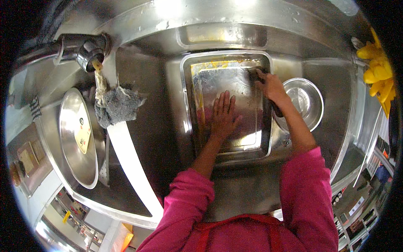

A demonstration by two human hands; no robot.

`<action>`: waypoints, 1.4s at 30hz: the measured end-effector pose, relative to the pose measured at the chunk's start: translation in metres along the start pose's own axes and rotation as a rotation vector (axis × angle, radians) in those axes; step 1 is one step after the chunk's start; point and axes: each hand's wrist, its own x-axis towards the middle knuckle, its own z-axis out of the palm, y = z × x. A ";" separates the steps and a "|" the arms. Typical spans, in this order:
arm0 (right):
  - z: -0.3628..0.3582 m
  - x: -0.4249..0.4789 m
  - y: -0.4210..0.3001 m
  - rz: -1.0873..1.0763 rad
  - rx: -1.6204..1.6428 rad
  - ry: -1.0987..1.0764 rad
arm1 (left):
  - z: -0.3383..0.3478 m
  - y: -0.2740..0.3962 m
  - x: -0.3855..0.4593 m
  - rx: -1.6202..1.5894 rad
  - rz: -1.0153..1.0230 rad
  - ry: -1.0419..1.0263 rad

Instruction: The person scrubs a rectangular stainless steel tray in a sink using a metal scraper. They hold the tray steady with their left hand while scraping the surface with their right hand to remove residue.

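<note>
A rectangular stainless steel tray (231,82) lies in the sink basin, with yellow residue along its far edge and left side. My left hand (224,118) is pressed flat on the tray's floor, fingers apart and holding nothing. Near the tray's far right corner, my right hand (273,88) grips a dark hand tool (255,73), its working end against the metal. Fingers and blur hide much of the tool, so I cannot tell whether it is a brush or a scraper. Beside my right forearm sits a round metal bowl (303,100), partly covered by that arm.
A chrome faucet (91,58) with cloth at its spout reaches in from the left. A grey rag (118,105) drapes over the sink divider (132,167). In the left basin, a large metal bowl (70,126) stands tilted. Yellow rubber gloves (377,74) hang at the right.
</note>
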 end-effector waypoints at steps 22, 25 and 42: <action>-0.046 0.022 0.002 -0.260 -0.224 -0.253 | 0.014 -0.005 -0.004 0.058 -0.043 -0.099; -0.049 0.015 0.000 -0.216 -0.229 -0.291 | 0.014 -0.006 -0.005 0.056 -0.044 -0.100; -0.038 0.016 0.014 -0.332 -0.030 -0.189 | 0.014 -0.007 -0.006 0.026 -0.033 -0.101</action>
